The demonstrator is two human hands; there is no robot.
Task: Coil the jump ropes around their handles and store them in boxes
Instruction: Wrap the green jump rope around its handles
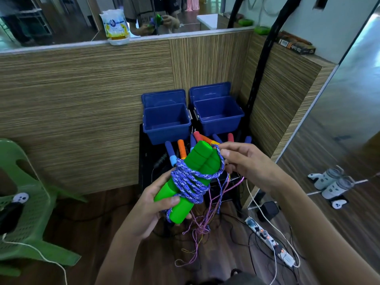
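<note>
left hand (152,204) grips green handles (191,177), held mid-air in front of the stand | right hand (244,161) pinches rope (190,182) at the handle tops | risk: coils loosen if pinch slips; boxes (167,122) open, still empty

Two bare forearms are extended forward from the bottom of the frame, converging toward the centre. The left hand (153,204) is held palm inward with its fingers curled and its thumb laid across the front of what is gripped, a pair of green handles (191,175). The right hand (244,161) is raised slightly higher, turned knuckles up with the wrist bent inward. Its thumb and forefinger are brought together in a pinch on the purple rope (221,159) at the top of the handles, while the remaining fingers are curled loosely beneath. The two hands are kept just apart.
</note>
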